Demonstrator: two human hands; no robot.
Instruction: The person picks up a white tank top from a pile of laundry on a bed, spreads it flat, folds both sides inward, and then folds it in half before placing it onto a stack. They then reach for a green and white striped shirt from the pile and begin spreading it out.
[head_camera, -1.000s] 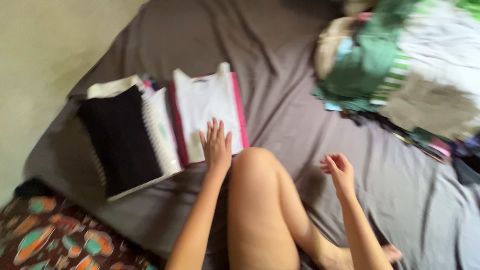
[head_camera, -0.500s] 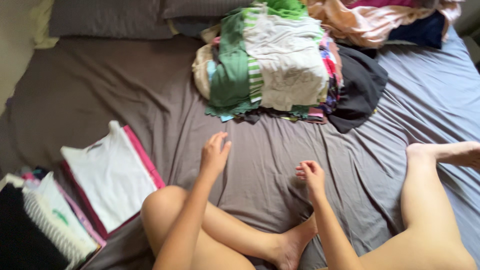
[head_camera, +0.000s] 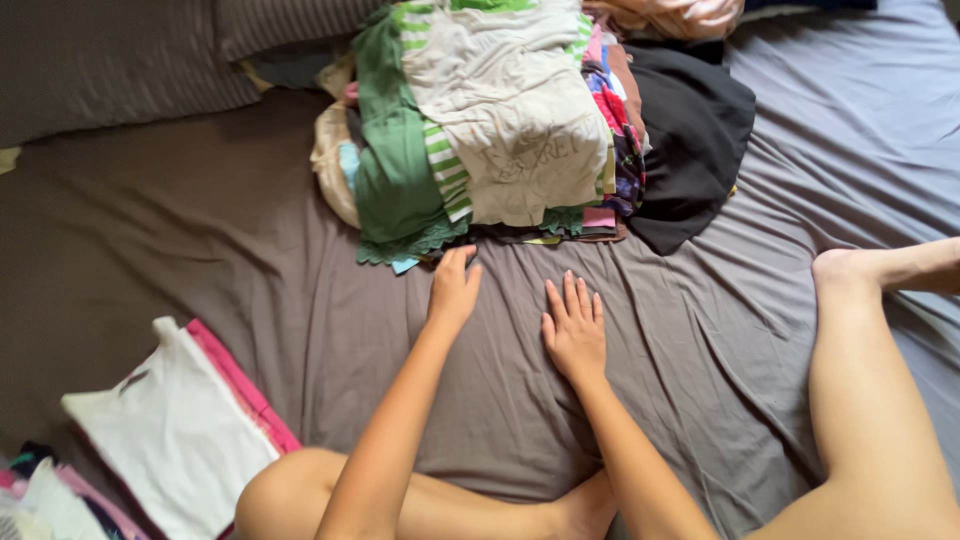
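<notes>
My left hand (head_camera: 453, 288) reaches forward over the grey bedsheet (head_camera: 250, 260), fingers apart, its tips just short of the green lace-edged garment (head_camera: 395, 170) at the front of a heap of unfolded clothes (head_camera: 510, 120). My right hand (head_camera: 574, 327) lies flat and empty on the sheet beside it, fingers spread toward the heap. A cream top (head_camera: 510, 130) lies uppermost on the heap, with a black garment (head_camera: 690, 140) at its right side.
A folded white shirt (head_camera: 170, 440) lies on a pink folded garment (head_camera: 240, 385) at the lower left, with more folded clothes (head_camera: 40, 500) at the corner. My bare legs (head_camera: 860, 400) rest on the bed. Grey pillows (head_camera: 120, 50) lie at the back left.
My view swung from the folded stacks to the heap. My left hand left the white shirt and reached toward the heap. My right hand opened and came down flat on the sheet.
</notes>
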